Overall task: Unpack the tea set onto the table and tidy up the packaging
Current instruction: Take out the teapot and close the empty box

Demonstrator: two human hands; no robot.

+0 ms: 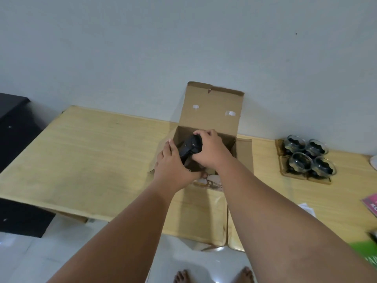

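A brown cardboard box (212,111) stands open on the pale wooden table (91,160), its lid flap upright against the wall. A black teapot (188,149) sits tilted in the box opening, partly hidden by my hands. My right hand (210,149) wraps over its top and side. My left hand (173,166) grips it from below at the box's near left edge. To the right, several glass cups with black holders (308,156) stand on a small tray (324,181).
A black cabinet (14,139) stands left of the table. A pink booklet (371,203), white paper (307,207) and a green item (367,254) lie at the right edge. The white wall is right behind the box. My bare feet (214,275) are on the tiled floor.
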